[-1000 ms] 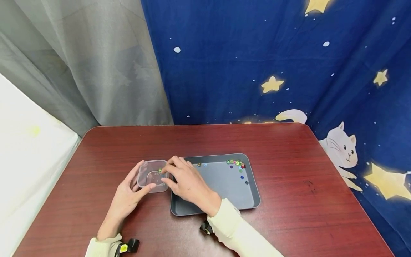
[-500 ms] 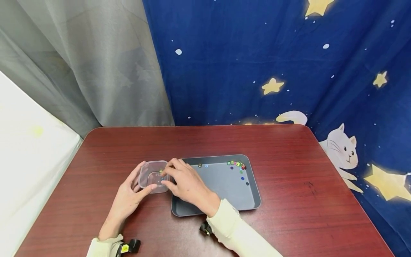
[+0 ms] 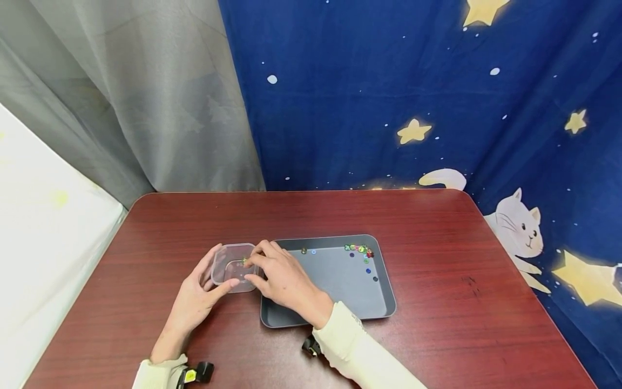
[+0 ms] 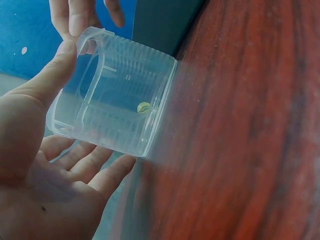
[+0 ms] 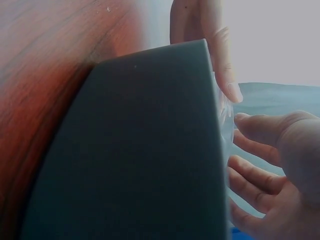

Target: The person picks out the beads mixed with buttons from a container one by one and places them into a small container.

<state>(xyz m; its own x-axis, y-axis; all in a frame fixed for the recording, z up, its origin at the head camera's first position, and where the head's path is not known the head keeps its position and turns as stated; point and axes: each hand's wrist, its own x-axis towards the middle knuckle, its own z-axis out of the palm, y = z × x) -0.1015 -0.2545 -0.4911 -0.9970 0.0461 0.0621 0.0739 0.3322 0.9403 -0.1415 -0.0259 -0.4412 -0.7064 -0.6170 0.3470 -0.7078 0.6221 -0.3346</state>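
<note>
My left hand grips a clear plastic container from its left side, thumb at the near rim and fingers round the far side. One small yellow-green round piece shows inside it, low down, in the left wrist view. My right hand hovers over the container's right edge and the tray's left part, fingers bent and thumb apart from the forefinger. Nothing is visible between those fingertips. In the right wrist view the right hand is partly cut off, and the tray's wall hides much of the container.
A dark grey tray lies just right of the container. Several small coloured round pieces cluster in its far right corner, with others scattered nearby and two along the far side. The reddish wooden table extends around it, with curtains behind.
A small blue spot near my right fingertips, visible earlier, no longer shows. Both hands stay nearly in place; the whole view has shifted slightly.
</note>
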